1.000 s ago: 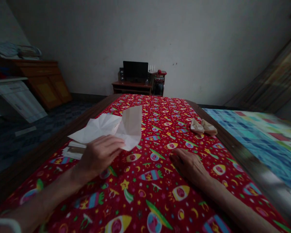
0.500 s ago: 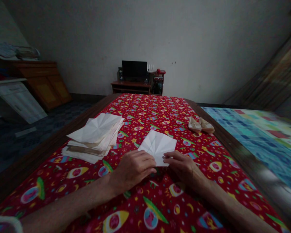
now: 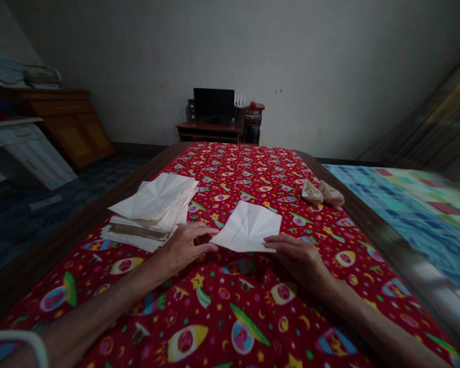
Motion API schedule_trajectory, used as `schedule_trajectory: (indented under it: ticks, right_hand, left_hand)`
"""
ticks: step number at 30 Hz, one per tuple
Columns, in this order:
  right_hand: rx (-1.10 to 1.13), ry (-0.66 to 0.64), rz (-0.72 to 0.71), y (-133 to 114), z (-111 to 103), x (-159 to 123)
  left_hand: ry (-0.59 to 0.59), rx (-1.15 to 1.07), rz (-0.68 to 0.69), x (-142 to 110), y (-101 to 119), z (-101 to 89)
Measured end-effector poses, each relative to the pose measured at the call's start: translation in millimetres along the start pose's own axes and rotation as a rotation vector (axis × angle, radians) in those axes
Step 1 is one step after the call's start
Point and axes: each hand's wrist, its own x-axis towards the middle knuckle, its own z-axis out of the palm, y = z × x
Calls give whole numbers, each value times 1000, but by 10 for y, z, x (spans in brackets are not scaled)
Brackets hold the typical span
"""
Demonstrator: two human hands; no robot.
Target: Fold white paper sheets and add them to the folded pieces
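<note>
On the patterned red cloth (image 3: 222, 317), from near to far. Right hand (image 3: 301, 260): fingers over the near right corner of a creased sheet (image 3: 249, 225); thumb hidden, so a pinch cannot be confirmed. Left hand (image 3: 186, 245): thumb and forefinger narrowly parted at the left corner. The sheet, between the hands, is probably light, limp along its creases and easily torn; best gripped by its edges. Left: paper stack (image 3: 157, 197). Farther right: folded paper pieces (image 3: 312, 194).

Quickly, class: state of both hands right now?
Left hand: open at one corner of the creased paper sheet.
Right hand: holding its near right corner, thumb hidden.
</note>
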Motion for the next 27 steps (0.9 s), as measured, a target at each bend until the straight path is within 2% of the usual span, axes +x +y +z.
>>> schedule_trajectory:
  ticks: [6,8,11,17,22,27]
  right_hand:
    - [-27,-48,-34,-8,1,-5]
    - [-33,-70,-65,-15,12,-8]
    - [-11,-66,-85,-37,15,-4]
    - [38,-35,-86,-120,-26,43]
    - [26,-38,-123,-153,-24,33]
    - [16,-75,-130,-134,1,-6]
  left_hand:
    - [64,-50,7,-45,40,83]
    - [43,-97,-30,-45,32,94]
    - [-16,-262,-147,-20,19,84]
    - [-40,-721,-530,181,43,72]
    - [-47,-829,-613,403,63,125]
    - [-47,-814,-619,443,49,161]
